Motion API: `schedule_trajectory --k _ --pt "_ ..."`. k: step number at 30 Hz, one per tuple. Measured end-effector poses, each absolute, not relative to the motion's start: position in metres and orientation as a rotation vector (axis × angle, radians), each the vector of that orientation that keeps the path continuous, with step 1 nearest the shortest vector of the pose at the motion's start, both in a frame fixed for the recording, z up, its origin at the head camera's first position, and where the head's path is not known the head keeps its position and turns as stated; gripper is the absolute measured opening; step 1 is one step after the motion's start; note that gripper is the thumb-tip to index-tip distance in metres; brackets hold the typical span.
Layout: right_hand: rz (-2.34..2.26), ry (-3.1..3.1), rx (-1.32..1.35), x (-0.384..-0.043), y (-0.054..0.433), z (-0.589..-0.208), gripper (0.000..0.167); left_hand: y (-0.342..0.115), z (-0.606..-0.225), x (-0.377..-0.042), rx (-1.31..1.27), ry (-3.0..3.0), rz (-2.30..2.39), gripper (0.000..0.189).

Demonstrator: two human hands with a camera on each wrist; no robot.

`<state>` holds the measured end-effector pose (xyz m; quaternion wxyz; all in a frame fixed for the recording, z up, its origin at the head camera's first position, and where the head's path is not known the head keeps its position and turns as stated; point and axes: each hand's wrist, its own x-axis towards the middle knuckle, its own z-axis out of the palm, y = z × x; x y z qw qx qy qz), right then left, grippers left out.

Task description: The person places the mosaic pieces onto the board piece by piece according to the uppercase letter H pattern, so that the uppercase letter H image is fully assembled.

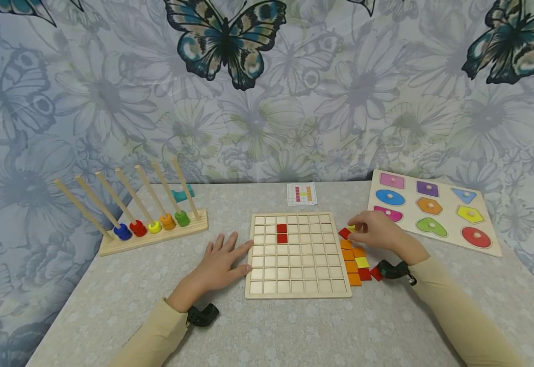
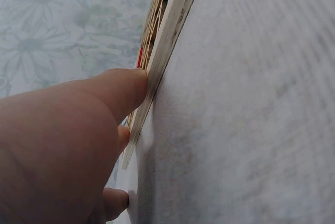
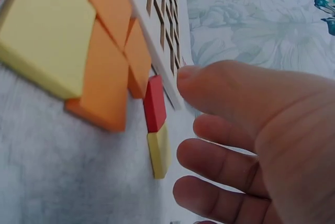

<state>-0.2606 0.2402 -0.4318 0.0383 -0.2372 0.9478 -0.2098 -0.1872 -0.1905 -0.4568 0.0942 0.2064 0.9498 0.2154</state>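
A wooden grid board (image 1: 299, 294) lies flat, with two red tiles (image 1: 282, 238) set one below the other in its upper left part. At its left edge, my left hand (image 1: 218, 265) lies with spread fingers; the thumb (image 2: 125, 85) touches the rim. My right hand (image 1: 377, 232) hovers by the board's upper right side, thumb and fingers loosely bent and apart, nothing visible between them. Close to those fingertips lie a red tile (image 3: 155, 103) and a yellow tile (image 3: 159, 150). More orange tiles (image 1: 350, 266), with some red and yellow, lie along the board's right edge.
Behind the board lies a small pattern card (image 1: 302, 193). To the left stands a wooden peg rack (image 1: 152, 233) with coloured rings and tall rods; a teal piece (image 1: 182, 193) is behind it. A shape puzzle board (image 1: 436, 209) lies at the right. A patterned wall rises behind the table.
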Motion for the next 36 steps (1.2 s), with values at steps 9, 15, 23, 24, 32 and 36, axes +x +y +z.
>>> schedule_trajectory --k 9,15,23,24,32,36 --pt "-0.635 2.912 -0.742 -0.262 0.243 -0.435 0.035 -0.191 -0.458 -0.187 0.611 2.824 0.633 0.062" --pt "-0.645 2.887 -0.716 -0.263 0.239 -0.436 0.034 -0.191 -0.46 -0.188 0.612 2.814 0.642 0.062" --pt "-0.671 2.841 -0.652 -0.263 0.236 -0.438 0.035 -0.193 -0.463 -0.19 0.611 2.81 0.626 0.063" --pt "-0.67 2.838 -0.65 -0.263 0.236 -0.438 0.035 -0.193 -0.463 -0.191 0.612 2.809 0.625 0.063" --pt "-0.696 2.812 -0.686 -0.267 0.237 -0.44 0.033 -0.193 -0.461 -0.191 0.603 2.811 0.609 0.063" --pt "-0.68 2.82 -0.702 -0.272 0.237 -0.443 0.033 -0.194 -0.461 -0.191 0.607 2.802 0.618 0.063"
